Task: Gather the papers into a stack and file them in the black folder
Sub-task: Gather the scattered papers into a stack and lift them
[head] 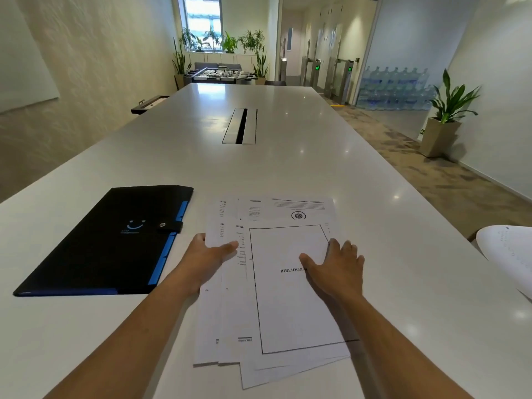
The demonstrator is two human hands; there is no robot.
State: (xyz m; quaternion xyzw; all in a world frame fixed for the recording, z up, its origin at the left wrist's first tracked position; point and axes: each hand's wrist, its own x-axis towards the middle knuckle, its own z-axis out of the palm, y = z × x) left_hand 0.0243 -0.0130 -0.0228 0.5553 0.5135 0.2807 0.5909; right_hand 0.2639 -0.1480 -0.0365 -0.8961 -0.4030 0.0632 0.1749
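Both forearms are reaching in from the bottom edge toward a loose spread of papers (288,298) lying on the white table (288,168). These sheets are overlapping unevenly — their near corners are fanning out at different angles, and their far edges are stepping past one another rather than lining up. On top is lying a page with a black border and a partly covered heading (the letters "BIBLIOG" are showing beside the thumb).

At the spread's left edge the left hand (208,259) is gripping: its thumb is lying on top of the sheets while the other fingers are hidden past the paper's edge. Flat on the bordered page the right hand (336,269) is resting, its fingers spread and relaxed, grasping nothing, the fingertips reaching to that page's right border.

Just left of the papers, apart from them, the black folder (109,243) is lying closed, its snap strap fastened and blue tabs showing along its right edge. One more curled white sheet (509,251) is sitting well apart at the right rim of the view. Beyond the papers the table is stretching away bare up to a cable slot (240,126).
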